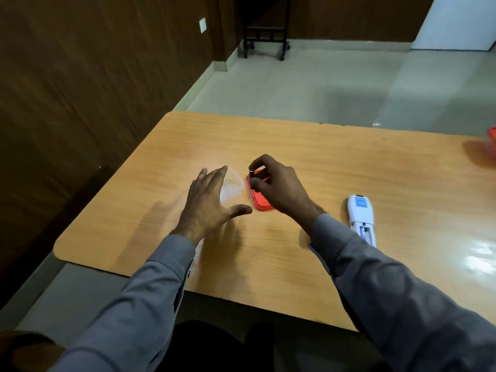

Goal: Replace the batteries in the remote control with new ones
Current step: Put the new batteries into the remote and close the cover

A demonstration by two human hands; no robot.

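Head view: right hand [279,187] pinches small battery [252,175] endwise over red lid [261,201]; left hand [212,204] spread, empty, beside clear container [232,187]. Battery likely light, rigid, smooth; roll-prone, so grip ends firmly. Remote [361,218] lies open on tabletop [349,162].

Right hand [279,189] pinches battery [252,175] above red lid [261,202].

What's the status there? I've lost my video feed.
Right hand pinching a battery over the red lid. Left hand open at the clear container. Remote lies open, nothing blocking.
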